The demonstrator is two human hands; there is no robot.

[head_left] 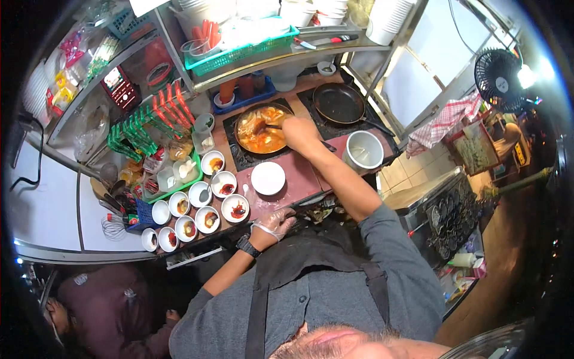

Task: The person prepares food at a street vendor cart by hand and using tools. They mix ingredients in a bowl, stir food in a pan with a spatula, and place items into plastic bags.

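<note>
My right hand (pixel 301 135) grips the dark handle of a brown-headed cooking utensil (pixel 258 126), its head down in a frying pan (pixel 236 134). Orange-red soupy food (pixel 269 142) with pale pieces fills that pan on the left burner. In a clear plastic glove, my left hand (pixel 274 223) rests at the counter's front edge, fingers loosely curled, with nothing visible in it. Just beyond it stands a white bowl (pixel 268 178), its inside plain white. To its left are several small white bowls (pixel 234 208) with red and dark sauces; a spoon (pixel 204 194) lies in one.
A second, dark frying pan (pixel 338 103) sits on the right burner. A white pot (pixel 364 150) is at the counter's right end. A metal shelf (pixel 287 63) overhangs the stove, holding a green basket (pixel 242 56) and knives (pixel 329 41). Another person (pixel 107 309) is at lower left.
</note>
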